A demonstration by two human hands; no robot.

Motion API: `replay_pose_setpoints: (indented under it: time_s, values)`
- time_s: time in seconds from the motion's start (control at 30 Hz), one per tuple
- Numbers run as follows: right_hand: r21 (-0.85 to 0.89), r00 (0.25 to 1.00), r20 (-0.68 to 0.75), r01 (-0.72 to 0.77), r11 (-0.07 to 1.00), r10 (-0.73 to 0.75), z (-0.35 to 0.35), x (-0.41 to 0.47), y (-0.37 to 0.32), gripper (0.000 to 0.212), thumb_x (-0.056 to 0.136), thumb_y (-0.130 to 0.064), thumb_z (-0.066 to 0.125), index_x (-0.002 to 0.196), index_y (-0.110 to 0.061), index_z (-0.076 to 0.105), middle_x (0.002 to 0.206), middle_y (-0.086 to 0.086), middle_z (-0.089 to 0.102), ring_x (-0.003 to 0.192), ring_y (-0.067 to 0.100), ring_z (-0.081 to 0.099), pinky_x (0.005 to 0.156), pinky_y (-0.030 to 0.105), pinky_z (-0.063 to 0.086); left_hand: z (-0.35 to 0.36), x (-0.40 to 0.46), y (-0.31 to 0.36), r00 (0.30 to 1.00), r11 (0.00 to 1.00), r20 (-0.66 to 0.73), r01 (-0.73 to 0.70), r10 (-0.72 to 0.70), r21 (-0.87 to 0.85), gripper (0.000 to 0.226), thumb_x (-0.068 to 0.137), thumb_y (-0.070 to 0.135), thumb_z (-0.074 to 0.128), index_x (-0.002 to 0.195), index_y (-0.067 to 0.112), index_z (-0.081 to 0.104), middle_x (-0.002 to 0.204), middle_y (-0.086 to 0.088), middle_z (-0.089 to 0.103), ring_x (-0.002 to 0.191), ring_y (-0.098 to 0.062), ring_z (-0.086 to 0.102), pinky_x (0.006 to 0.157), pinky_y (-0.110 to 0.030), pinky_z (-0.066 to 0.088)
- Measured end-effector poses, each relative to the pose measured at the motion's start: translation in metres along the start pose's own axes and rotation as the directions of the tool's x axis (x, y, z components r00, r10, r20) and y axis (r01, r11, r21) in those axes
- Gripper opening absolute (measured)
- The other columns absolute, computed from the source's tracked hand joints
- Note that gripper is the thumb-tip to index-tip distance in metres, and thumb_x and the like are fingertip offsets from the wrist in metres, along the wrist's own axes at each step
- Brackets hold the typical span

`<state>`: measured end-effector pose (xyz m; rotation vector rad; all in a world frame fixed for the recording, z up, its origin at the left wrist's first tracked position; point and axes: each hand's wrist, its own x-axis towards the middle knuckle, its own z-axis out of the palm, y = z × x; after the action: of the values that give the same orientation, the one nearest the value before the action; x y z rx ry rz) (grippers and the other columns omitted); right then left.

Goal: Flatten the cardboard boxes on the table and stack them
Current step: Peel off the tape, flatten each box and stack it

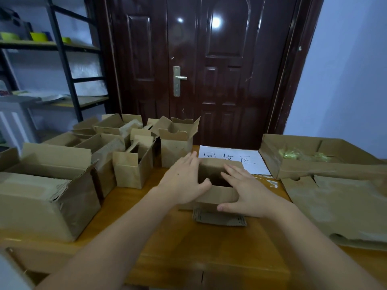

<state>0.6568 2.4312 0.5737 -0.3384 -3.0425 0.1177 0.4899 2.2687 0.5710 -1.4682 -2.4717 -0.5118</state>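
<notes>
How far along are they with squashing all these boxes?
Done: flattened cardboard lies piled at the right of the table. In hand: the left hand and right hand press on a small open box in the middle. Left: a cluster of upright boxes and a big box on the left are not yet flattened. Roughly early to midway.

Both hands [215, 185] on a small open box [217, 193], wooden table [171, 243]

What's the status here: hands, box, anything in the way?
Left hand and right hand flat on the small open brown cardboard box, one each side. Box not yet flattened. White paper sign just behind; unflattened boxes crowd the left.
</notes>
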Motion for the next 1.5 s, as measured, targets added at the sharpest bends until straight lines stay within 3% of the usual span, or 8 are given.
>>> replay_pose_setpoints:
  time_s: [0.1,0.3,0.6,0.73,0.9,1.1,1.23,1.5]
  values:
    - [-0.007,1.0,-0.001,-0.013,1.0,0.013,-0.001,-0.002,-0.003,0.11,0.075,-0.091,0.042,0.162,-0.029,0.012,0.168,-0.009,-0.009,0.152,0.009,-0.012,0.119,0.032,-0.005,0.0,0.016,0.0,0.984,0.996,0.172,-0.056,0.043,0.071,0.083,0.096,0.068,0.023,0.164,0.021,0.014,0.172,-0.004,0.012,0.159,-0.02,0.006,0.123,-0.038,0.003]
    - [-0.011,1.0,0.013,-0.003,1.0,0.003,-0.007,-0.004,-0.008,0.106,0.076,-0.091,0.043,0.161,-0.034,0.014,0.168,-0.011,-0.009,0.152,0.009,-0.013,0.116,0.031,-0.008,0.011,0.006,-0.008,0.96,0.989,0.278,0.022,0.02,-0.146,0.128,0.063,0.108,0.03,0.164,0.033,0.004,0.172,0.01,0.006,0.154,-0.017,0.021,0.117,-0.036,0.031]
    - [-0.148,0.998,-0.052,0.031,0.988,-0.039,-0.022,-0.008,-0.009,0.078,0.08,-0.086,0.046,0.129,-0.028,0.06,0.154,-0.01,0.042,0.151,0.012,0.017,0.119,0.038,0.025,0.009,0.006,-0.005,0.951,0.955,0.305,0.047,0.047,-0.292,0.127,0.06,0.099,0.056,0.161,0.038,0.009,0.167,0.012,0.019,0.147,-0.017,0.034,0.114,-0.039,0.043]
    - [-0.153,0.981,-0.196,-0.018,0.988,-0.013,-0.03,-0.012,0.005,0.08,0.075,-0.085,0.053,0.133,-0.029,0.058,0.147,-0.012,0.046,0.149,0.011,0.021,0.118,0.039,0.033,0.011,0.007,-0.004,0.952,0.954,0.303,0.056,0.037,-0.295,0.124,0.06,0.099,0.056,0.159,0.04,0.01,0.164,0.012,0.023,0.142,-0.015,0.038,0.11,-0.038,0.046]
    - [-0.211,0.943,-0.322,-0.156,0.965,0.082,-0.019,-0.033,0.021,0.092,0.082,-0.089,0.031,0.15,-0.029,0.043,0.148,-0.01,0.05,0.144,0.013,0.033,0.12,0.035,0.023,0.012,0.005,-0.006,0.954,0.945,0.297,0.055,0.046,-0.322,0.123,0.057,0.102,0.052,0.157,0.044,0.01,0.162,0.014,0.024,0.136,-0.011,0.042,0.101,-0.032,0.049]
    - [0.327,0.897,-0.243,-0.282,0.902,0.369,0.033,-0.036,0.002,0.073,0.097,-0.059,0.041,0.158,-0.04,0.007,0.142,-0.007,0.055,0.123,0.011,0.055,0.096,0.026,0.05,0.015,0.005,-0.002,0.963,0.944,0.27,0.074,0.016,-0.32,0.118,0.064,0.096,0.057,0.158,0.041,0.011,0.162,0.013,0.026,0.135,-0.01,0.044,0.098,-0.03,0.051]
    - [0.48,0.891,-0.243,-0.232,0.846,0.383,0.04,-0.035,0.0,0.071,0.099,-0.052,0.045,0.156,-0.048,0.004,0.138,-0.011,0.054,0.109,-0.003,0.045,0.088,0.016,0.047,0.014,0.0,0.001,0.969,0.938,0.247,0.078,0.009,-0.338,0.117,0.069,0.092,0.059,0.16,0.039,0.008,0.165,0.013,0.021,0.139,-0.012,0.041,0.102,-0.032,0.049]
    - [0.545,0.887,-0.236,-0.217,0.81,0.397,0.034,-0.034,0.003,0.082,0.094,-0.065,0.042,0.159,-0.036,0.001,0.166,-0.013,0.012,0.149,0.012,0.023,0.113,0.031,0.034,0.008,-0.014,0.003,0.974,0.884,0.226,0.082,0.026,-0.459,0.128,0.063,0.088,0.067,0.162,0.042,-0.001,0.169,0.023,-0.006,0.15,-0.009,0.025,0.114,-0.036,0.04]
